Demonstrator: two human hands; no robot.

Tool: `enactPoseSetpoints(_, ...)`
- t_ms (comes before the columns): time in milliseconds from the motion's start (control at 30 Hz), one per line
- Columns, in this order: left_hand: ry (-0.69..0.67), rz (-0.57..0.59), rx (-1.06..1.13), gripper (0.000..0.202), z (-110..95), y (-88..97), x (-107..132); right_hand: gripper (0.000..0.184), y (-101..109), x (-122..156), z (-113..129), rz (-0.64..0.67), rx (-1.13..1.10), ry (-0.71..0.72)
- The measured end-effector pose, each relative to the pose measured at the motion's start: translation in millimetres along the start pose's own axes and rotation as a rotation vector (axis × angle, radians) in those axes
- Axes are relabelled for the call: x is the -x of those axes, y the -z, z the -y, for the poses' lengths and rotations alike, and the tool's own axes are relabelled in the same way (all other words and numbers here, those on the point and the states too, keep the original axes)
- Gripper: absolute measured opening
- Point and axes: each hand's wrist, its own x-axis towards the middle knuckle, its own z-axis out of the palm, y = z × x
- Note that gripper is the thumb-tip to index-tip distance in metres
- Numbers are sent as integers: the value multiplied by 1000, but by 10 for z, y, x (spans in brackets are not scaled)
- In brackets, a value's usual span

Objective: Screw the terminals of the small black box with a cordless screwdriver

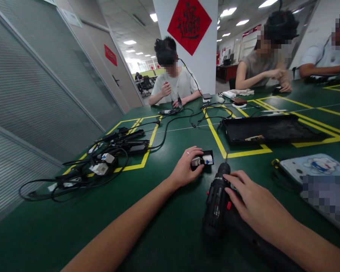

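Right hand (255,206) grips a black cordless screwdriver (217,198); left hand (185,168) pinches a small black-and-white adapter (204,158) on the green table (164,230).

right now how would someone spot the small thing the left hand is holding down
On the green table, look just left of the yellow taped corner in front of the black tray. The small black-and-white adapter sits under the left hand fingertips, alone, apart from the tangled cable pile farther left.
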Motion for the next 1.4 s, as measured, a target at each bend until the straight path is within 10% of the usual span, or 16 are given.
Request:
enactPoseSetpoints(1067,-76,10,44,19,154,18,-5,40,58,48,64,52,0,-73)
enactPoseSetpoints(1400,-38,-4,60,21,114,-1,-55,90,34,386,133,242,-10,-13)
